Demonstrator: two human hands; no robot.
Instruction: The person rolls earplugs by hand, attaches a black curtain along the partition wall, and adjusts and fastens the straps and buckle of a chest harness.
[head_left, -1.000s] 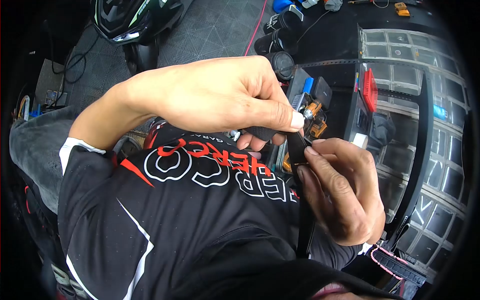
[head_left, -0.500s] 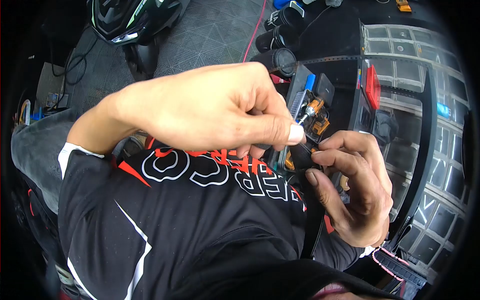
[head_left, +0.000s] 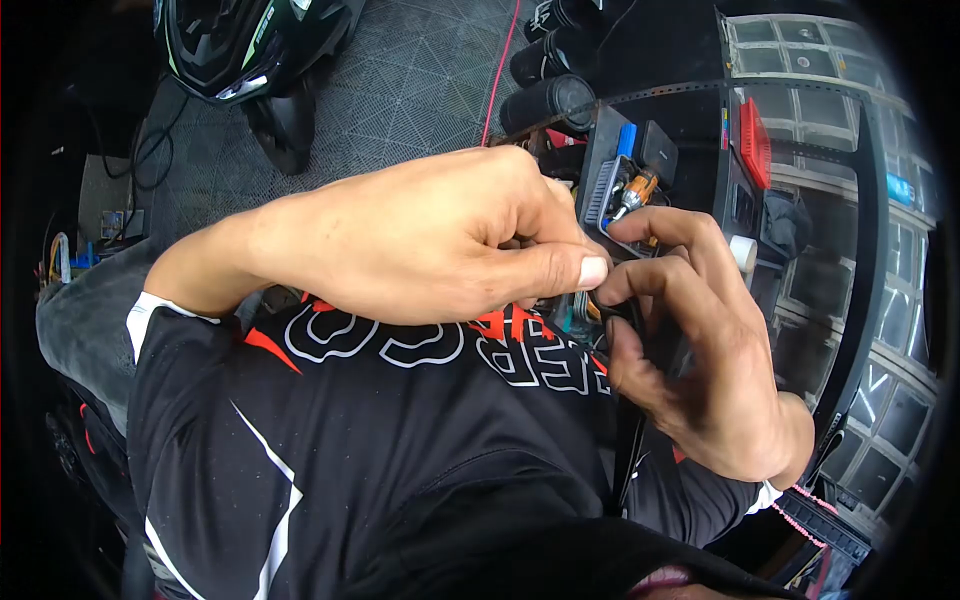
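My left hand (head_left: 430,240) reaches across from the left in front of my chest, its back toward me. Its thumb presses against the curled fingers, and what they pinch is hidden. Close to its tip, my right hand (head_left: 700,330) has curled fingers, with index finger and thumb slightly apart. A thin black strip, like a strap (head_left: 627,455), runs down from between the two hands over my dark printed shirt (head_left: 400,430). The right fingertips are on its upper end; its kind is unclear.
Beyond the hands, a tool cart holds an orange power driver (head_left: 640,187) and a blue-handled brush (head_left: 626,140). A red basket (head_left: 756,145) and a white roll (head_left: 743,252) are at right. Black buckets (head_left: 548,105) and a scooter (head_left: 265,60) stand on the floor.
My right hand has moved left and up, closing the gap to the left fingertips. The left hand stays nearly in place, and the view has tilted slightly.
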